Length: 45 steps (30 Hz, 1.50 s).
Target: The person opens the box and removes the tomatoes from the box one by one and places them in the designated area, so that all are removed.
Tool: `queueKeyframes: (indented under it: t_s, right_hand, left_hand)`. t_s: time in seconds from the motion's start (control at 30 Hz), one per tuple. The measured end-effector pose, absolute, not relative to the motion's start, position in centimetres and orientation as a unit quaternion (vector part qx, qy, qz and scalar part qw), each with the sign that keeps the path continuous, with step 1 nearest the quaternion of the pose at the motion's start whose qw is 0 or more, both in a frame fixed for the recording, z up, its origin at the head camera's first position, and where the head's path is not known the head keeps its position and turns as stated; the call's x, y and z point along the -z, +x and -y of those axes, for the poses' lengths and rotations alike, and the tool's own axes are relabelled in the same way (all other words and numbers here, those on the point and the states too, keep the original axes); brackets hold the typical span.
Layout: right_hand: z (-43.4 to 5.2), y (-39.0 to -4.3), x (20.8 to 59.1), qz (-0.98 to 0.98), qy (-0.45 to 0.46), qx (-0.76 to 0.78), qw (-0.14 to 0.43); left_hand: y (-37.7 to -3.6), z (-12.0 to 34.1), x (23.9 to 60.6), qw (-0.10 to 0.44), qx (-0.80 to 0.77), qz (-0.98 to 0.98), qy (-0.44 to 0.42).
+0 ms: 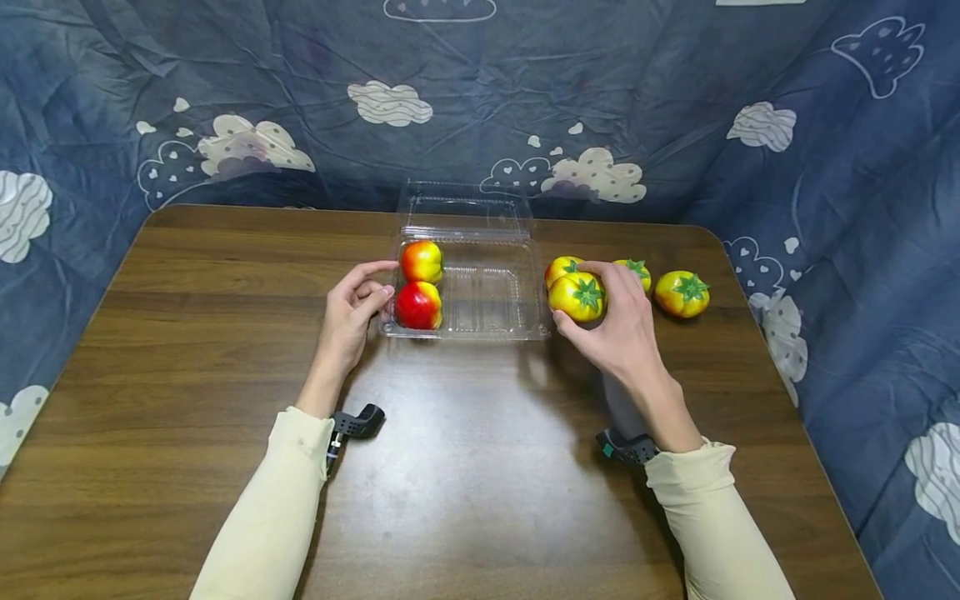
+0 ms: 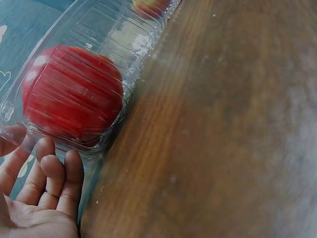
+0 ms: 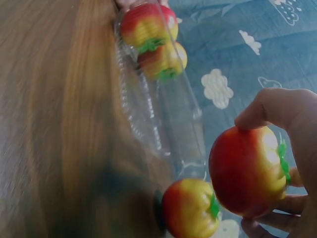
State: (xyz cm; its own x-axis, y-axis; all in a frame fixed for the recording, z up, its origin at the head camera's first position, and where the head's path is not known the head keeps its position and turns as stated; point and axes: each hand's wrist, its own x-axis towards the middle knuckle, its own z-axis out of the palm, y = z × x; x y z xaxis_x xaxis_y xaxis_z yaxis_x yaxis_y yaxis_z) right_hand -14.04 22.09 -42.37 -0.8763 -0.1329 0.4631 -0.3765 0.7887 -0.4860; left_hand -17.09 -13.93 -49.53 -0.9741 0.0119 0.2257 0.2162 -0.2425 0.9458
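Right hand (image 1: 626, 329) fingers curled round yellow tomato (image 1: 577, 296) beside clear tray (image 1: 487, 321); left hand (image 1: 352, 308) loosely open, fingertips touching tray's left wall near red tomato (image 1: 417, 306)

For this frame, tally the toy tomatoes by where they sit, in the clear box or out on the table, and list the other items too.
Tomatoes in the clear plastic box: 2
Tomatoes outside the box, right of it: 4; the right hand grips one
Clear plastic box, lid open: 1
Wooden table: 1
Total: 6 tomatoes, 8 items
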Motion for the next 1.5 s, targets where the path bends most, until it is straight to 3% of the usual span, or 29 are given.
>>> queueKeyframes:
  t_s: [1.0,1.23,1.5]
  right_hand:
    - [-23.6,-13.3,43.7,0.970,0.115,-0.213,0.035]
    - [-23.6,-13.2,43.0,0.969,0.109,-0.218,0.043]
    - [-23.4,-13.2,42.5,0.953,0.123,-0.251,0.121]
  left_hand:
    - [-17.2,14.0,49.7,0.064,0.786,0.608,-0.096]
    - [-17.2,14.0,49.7,0.064,0.782,0.612,-0.097]
    - [-17.1,14.0,49.6,0.067,0.774,0.623,-0.093]
